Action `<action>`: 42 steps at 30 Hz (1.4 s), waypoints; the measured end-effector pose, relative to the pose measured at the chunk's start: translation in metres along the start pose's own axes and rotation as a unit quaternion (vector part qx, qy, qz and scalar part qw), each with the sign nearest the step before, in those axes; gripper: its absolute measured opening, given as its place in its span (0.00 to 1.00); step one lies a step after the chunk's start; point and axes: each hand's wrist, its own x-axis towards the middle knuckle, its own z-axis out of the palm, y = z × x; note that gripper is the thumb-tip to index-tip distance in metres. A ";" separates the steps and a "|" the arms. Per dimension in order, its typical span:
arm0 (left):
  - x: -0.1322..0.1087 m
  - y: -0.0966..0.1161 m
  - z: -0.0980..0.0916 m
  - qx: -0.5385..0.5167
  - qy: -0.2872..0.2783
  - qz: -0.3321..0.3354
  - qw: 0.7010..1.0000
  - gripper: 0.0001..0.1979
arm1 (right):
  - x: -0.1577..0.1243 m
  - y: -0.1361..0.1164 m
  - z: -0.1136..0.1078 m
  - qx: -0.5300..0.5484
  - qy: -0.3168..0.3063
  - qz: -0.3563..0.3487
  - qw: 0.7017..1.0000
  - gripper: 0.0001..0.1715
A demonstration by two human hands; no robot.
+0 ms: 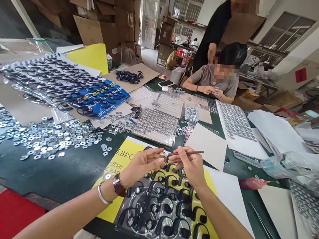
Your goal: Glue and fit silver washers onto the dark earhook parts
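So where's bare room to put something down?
Bare green tabletop lies between the loose silver rings and the yellow sheet; a narrow strip shows between white paper and tweezers. The middle is crowded with black hooked pieces.

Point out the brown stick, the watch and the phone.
Brown stick (196, 152): head view, on its exposed shaft.
Watch (118, 184): head view, on the dial and strap.
Phone (166, 83): head view, on the dark screen.

The left forearm (69, 210) is bare and wears two things. A watch (119, 185) has a dark reddish-brown, glossy band with pale metal edging; its dial is hard to make out. Just beside it, nearer the elbow, sits a bangle (102, 195), smooth, rounded and silver. The right forearm (223, 216) is bare from the wrist down to the picture's edge.
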 end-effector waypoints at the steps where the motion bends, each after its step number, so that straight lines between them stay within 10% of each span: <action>1: -0.003 0.004 0.003 -0.098 -0.005 -0.046 0.994 0.21 | -0.008 -0.002 0.001 -0.002 -0.003 -0.005 1.000 0.19; 5: -0.011 0.009 0.012 -0.331 0.006 -0.160 0.930 0.19 | -0.026 -0.003 -0.001 -0.012 0.003 -0.048 0.999 0.16; 10: -0.015 0.006 0.011 -0.350 0.018 -0.182 0.919 0.18 | -0.023 0.002 -0.019 0.010 0.028 -0.063 0.998 0.16; 15: -0.024 -0.012 -0.045 -0.010 0.089 -0.108 0.990 0.17 | -0.004 0.014 -0.041 -0.106 0.040 -0.055 0.992 0.16; 19: -0.025 -0.029 -0.084 0.418 0.177 -0.022 0.891 0.17 | 0.003 0.030 -0.049 -0.228 -0.008 -0.071 0.971 0.17; 27: 0.015 -0.017 -0.005 0.436 -0.055 0.130 0.889 0.17 | 0.008 0.047 -0.043 -0.326 -0.039 -0.124 0.936 0.17; 42: 0.039 -0.028 0.027 0.456 -0.068 0.173 0.871 0.18 | 0.008 0.041 -0.048 -0.354 -0.097 -0.139 0.920 0.21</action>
